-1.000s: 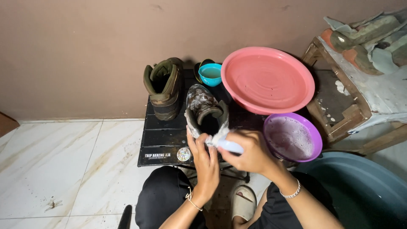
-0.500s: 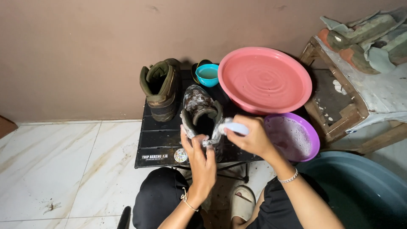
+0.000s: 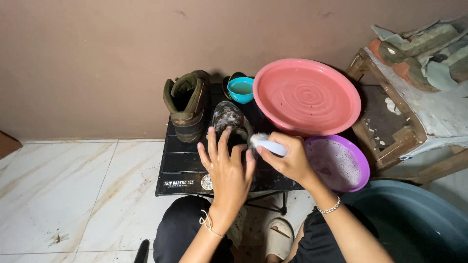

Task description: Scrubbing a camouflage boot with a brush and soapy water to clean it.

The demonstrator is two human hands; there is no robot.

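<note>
- The soapy dark shoe [image 3: 229,119] stands at the middle of the frame on the black slatted tabletop [image 3: 183,160].
- The left hand [image 3: 226,165], fingers spread, now lies flat over the shoe's opening, steadying it where it earlier gripped the rim.
- The right hand [image 3: 287,158] has its grip closed around a white brush [image 3: 265,144], bristles now against the shoe's collar, so scrubbing continues.
- Just left stands an olive boot [image 3: 186,104]; behind are a teal bowl [image 3: 241,89] and a pink basin [image 3: 307,95]; a purple bowl of suds [image 3: 336,163] sits right.
- White marble floor [image 3: 73,195] fills the lower left, a brown wall [image 3: 122,58] the top.
</note>
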